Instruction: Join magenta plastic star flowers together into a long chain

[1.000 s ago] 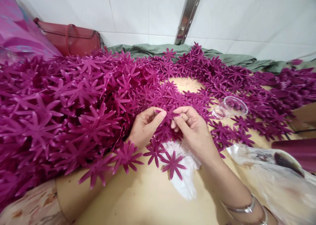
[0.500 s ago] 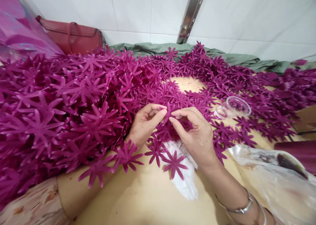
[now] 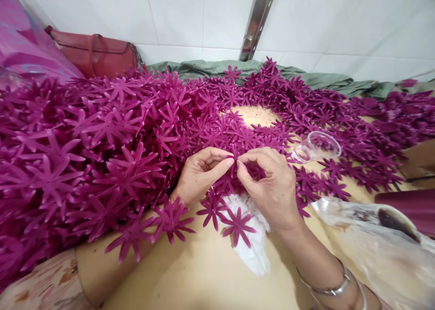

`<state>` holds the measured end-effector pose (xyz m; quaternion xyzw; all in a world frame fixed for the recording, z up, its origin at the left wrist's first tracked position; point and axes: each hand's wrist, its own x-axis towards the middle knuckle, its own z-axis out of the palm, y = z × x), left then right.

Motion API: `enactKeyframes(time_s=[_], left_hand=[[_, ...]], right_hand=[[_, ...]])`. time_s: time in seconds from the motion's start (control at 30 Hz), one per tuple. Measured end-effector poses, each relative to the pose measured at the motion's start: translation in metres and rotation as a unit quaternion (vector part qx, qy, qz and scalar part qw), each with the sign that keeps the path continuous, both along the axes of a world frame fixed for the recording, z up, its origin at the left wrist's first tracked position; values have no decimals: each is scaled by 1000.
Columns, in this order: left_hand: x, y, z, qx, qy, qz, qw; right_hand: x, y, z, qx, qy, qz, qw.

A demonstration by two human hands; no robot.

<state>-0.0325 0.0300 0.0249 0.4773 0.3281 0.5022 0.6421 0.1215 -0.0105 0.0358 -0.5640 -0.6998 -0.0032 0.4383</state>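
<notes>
A worker's left hand (image 3: 200,174) and right hand (image 3: 272,187) are meeting fingertip to fingertip, pinching shut on a magenta flower cutout (image 3: 236,158) just above the heap of cutouts (image 3: 102,142) covering the tan table (image 3: 190,273). The piece is looking thin, light and floppy, probably foam or fabric, and is best taken at its centre rather than by a petal. A clear plastic cup (image 3: 317,146) is lying nearby, a red handbag (image 3: 91,54) behind. No legible writing is showing.
</notes>
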Motion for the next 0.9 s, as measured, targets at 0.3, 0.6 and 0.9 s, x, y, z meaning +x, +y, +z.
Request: enactKeyframes(time_s=[0.3, 0.6, 0.9], left_hand=[[0, 1, -1, -38, 14, 4, 999], [0, 3, -4, -31, 14, 17, 999], [2, 1, -3, -35, 2, -1, 999]], right_hand=[[1, 2, -1, -15, -6, 12, 1000], [-3, 0, -4, -9, 50, 21, 999], [1, 0, -1, 30, -35, 13, 999]])
